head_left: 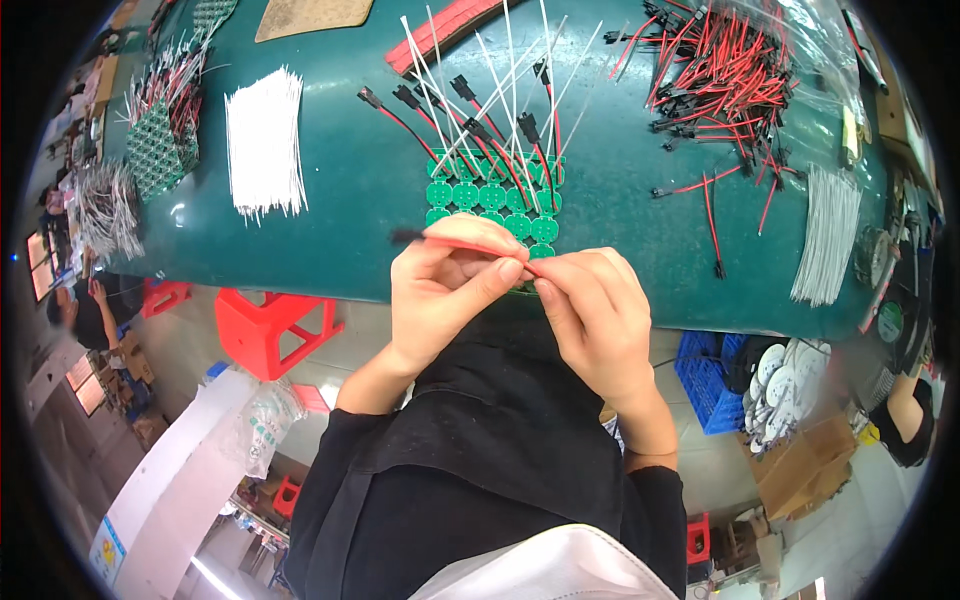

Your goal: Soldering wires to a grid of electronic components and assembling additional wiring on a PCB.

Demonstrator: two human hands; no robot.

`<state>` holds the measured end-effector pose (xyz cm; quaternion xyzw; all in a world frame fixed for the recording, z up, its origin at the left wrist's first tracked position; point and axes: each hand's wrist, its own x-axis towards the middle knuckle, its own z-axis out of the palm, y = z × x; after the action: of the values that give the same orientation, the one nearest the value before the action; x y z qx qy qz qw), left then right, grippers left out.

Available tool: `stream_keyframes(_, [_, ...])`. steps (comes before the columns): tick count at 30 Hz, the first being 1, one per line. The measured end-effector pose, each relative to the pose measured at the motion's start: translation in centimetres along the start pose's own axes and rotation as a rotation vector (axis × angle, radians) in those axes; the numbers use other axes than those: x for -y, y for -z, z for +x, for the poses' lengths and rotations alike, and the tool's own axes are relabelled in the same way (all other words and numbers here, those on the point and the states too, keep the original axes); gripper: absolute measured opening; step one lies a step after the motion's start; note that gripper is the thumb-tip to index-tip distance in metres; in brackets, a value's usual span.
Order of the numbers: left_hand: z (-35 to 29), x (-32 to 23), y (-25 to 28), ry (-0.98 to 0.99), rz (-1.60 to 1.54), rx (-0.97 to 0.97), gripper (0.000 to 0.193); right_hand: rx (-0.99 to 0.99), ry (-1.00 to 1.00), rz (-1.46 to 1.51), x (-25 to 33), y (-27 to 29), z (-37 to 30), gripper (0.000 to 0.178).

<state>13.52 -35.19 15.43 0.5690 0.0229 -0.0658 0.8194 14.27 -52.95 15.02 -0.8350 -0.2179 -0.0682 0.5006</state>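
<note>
My left hand (428,295) is closed on a red-and-black connector wire (468,245), its dark plug pointing left. My right hand (605,310) pinches the wire's other end, where the fingertips of both hands nearly meet. The bare tips are too small to make out. Just beyond my hands lies a panel of round green circuit boards (464,194), its near part hidden behind them. On its far rows several connector wires with black plugs (462,88) and red leads stand tilted, along with long white wires (512,60).
Left on the green table (350,220) lie a white wire bundle (265,143) and wired green boards (160,150). Right are a heap of connector wires (725,85) and another pale wire bundle (828,235). A red bar (450,35) lies beyond the panel; a red stool (262,335) stands below left.
</note>
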Motion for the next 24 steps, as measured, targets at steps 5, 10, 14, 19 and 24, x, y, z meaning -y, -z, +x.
stream_keyframes(5, [0.0, -0.2, 0.3, 0.044, 0.031, -0.001, 0.019, 0.027, 0.064, -0.079, -0.7, -0.5, -0.2, 0.025])
stream_keyframes(10, [1.0, -0.2, 0.7, -0.098, 0.434, -0.132, 0.013, -0.028, -0.061, -0.345, -1.0, 2.4, 0.5, 0.025])
stream_keyframes(14, [2.3, 0.9, 1.6, -0.198, 0.624, -0.228, 0.010, -0.165, -0.435, -0.752, -3.2, 8.3, -0.6, 0.023])
stream_keyframes(19, [2.2, 1.3, 1.9, -0.221, 0.670, -0.253, 0.011, -0.051, -0.591, -0.636, -4.5, 9.0, -2.2, 0.016])
stream_keyframes(24, [2.1, 1.5, 1.8, -0.212, 0.654, -0.262, 0.011, -0.090, -0.574, -0.715, -4.4, 8.4, -1.7, 0.013])
